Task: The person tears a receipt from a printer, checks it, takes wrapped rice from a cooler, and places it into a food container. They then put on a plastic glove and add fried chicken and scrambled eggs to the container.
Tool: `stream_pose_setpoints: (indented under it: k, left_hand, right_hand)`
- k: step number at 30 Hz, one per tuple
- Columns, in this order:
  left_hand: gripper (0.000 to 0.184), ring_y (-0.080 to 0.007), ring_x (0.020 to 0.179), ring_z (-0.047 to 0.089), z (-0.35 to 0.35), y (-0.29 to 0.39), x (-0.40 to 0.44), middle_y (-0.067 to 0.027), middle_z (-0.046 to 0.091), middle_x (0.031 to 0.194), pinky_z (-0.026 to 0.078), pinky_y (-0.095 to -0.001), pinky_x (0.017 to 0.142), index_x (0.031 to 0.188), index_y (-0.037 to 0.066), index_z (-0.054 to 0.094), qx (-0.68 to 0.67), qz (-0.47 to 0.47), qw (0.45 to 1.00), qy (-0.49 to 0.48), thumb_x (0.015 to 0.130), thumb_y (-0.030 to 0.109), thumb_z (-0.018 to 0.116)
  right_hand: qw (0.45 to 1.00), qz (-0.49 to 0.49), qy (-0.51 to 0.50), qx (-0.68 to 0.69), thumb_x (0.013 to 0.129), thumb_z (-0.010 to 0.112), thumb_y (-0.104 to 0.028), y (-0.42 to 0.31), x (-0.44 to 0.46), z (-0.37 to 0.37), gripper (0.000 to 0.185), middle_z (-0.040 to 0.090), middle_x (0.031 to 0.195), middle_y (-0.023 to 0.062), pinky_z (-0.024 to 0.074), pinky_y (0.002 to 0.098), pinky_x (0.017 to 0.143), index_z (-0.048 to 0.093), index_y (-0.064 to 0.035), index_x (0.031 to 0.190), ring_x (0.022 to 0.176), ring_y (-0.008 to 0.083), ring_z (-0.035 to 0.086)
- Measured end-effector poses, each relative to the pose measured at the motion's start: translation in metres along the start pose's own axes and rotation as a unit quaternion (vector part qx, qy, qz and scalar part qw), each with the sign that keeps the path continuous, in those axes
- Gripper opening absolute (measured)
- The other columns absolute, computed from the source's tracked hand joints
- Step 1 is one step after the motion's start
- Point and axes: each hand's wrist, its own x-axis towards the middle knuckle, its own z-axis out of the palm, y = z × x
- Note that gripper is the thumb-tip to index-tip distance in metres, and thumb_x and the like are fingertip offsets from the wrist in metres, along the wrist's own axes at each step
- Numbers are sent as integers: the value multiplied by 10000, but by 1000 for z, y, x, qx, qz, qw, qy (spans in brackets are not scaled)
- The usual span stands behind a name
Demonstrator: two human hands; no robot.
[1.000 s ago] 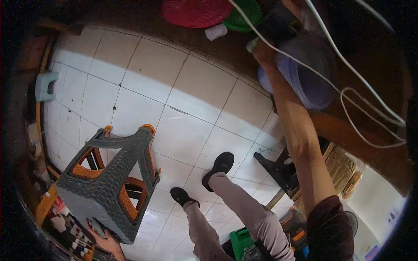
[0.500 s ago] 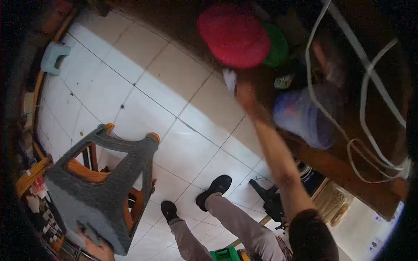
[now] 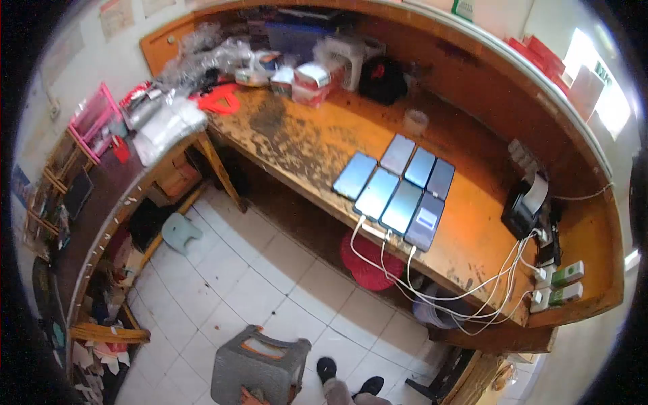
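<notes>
Only part of the left hand (image 3: 252, 397) is shown, set against the seat of a grey stool (image 3: 253, 370); whether it is clamped there or merely rested cannot be told. The stool is extended directly ahead of this hand, its legs pointed away and slightly rightward. The right hand is not shown, so the stool is touched by the only hand visible. A worktop (image 3: 297, 152) bearing phones (image 3: 376, 194) is placed farther ahead, to the right.
</notes>
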Motion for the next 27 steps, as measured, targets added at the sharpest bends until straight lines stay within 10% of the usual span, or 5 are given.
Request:
stream_pose_setpoints:
  k: [7,10,18,24,27]
  left_hand:
    - [629,-406,971,613,-67,19,33,-242,545,1237,511,-498,785,1363,1,419,-55,-6,994,-92,893,418,455]
    - [609,-389,964,613,-86,39,54,-236,562,1204,508,-484,786,1341,-12,443,-94,22,989,-115,883,389,463]
    - [558,-344,945,613,-114,88,64,-222,609,1115,499,-446,788,1283,-47,508,-341,-101,892,-278,855,309,487]
    - [367,-264,846,582,-141,181,42,-123,599,958,484,-398,749,1062,-26,599,-553,-13,766,-326,757,164,526]
    - [285,-246,811,566,-149,227,22,-111,574,898,490,-386,699,999,-20,596,-565,30,753,-336,812,160,477]
  right_hand:
    - [984,66,-15,165,663,690,-166,-78,3,-137,271,672,773,142,538,365,607,669,-40,902,643,232,658]
    - [971,-199,99,88,735,671,-242,-28,11,-122,280,701,802,90,539,361,667,696,-100,975,651,222,651]
    - [923,225,148,275,581,762,-663,-42,-144,-208,729,702,917,163,491,387,838,735,-24,931,912,281,654]
    - [858,191,175,443,798,730,-229,-10,-223,-180,311,654,775,155,538,327,551,648,12,977,615,237,647]
    - [651,129,153,732,903,625,-155,25,-232,-128,205,635,740,138,510,312,474,621,5,1031,552,207,605]
